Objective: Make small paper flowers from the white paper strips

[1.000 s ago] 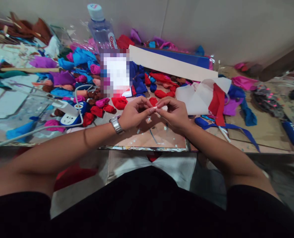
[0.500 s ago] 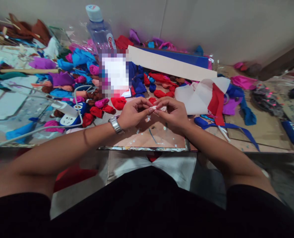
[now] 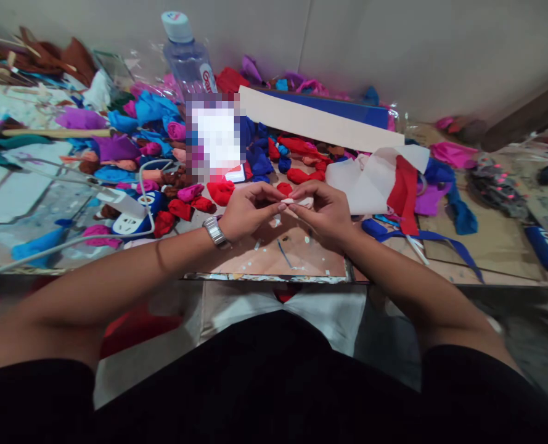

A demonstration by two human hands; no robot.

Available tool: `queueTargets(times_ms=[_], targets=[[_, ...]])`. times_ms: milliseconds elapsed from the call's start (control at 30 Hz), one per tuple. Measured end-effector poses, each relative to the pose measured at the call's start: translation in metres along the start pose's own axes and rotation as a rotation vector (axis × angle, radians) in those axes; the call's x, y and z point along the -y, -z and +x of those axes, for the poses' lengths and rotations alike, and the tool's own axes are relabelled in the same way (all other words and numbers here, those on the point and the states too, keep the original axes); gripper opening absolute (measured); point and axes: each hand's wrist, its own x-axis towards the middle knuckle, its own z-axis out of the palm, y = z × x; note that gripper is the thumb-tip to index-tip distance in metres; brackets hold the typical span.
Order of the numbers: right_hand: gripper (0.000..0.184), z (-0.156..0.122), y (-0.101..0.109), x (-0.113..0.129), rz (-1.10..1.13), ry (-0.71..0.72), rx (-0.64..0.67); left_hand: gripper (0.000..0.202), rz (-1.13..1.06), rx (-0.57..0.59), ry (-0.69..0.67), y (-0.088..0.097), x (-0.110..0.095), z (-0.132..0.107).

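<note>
My left hand and my right hand meet over the middle of the brown work board. Both pinch a small white piece of paper between their fingertips. A metal watch sits on my left wrist. Just beyond my hands lie several small rolled paper buds in red, blue and pink.
A water bottle stands at the back by the wall. A white power strip with a cable lies to the left. White and red paper sheets and a blue ribbon lie to the right. A long white-and-blue card lies behind.
My fingertips have shifted slightly on the white piece, turning it a little between both hands. Arms and the rest stay where they were.
</note>
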Motion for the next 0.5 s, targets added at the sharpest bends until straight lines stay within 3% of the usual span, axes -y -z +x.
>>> queueTargets(times_ms=[367,500], targets=[[0.026,-0.0008,-0.0004,-0.0015,0.004,0.013,0.03,0.039,-0.061,-0.014,0.022,-0.0016,-0.0027,-0.0002],[0.054,-0.0016,-0.003,-0.0052,0.068,-0.058,0.069,0.041,-0.15,-0.038,0.07,-0.0001,0.0013,0.0009]])
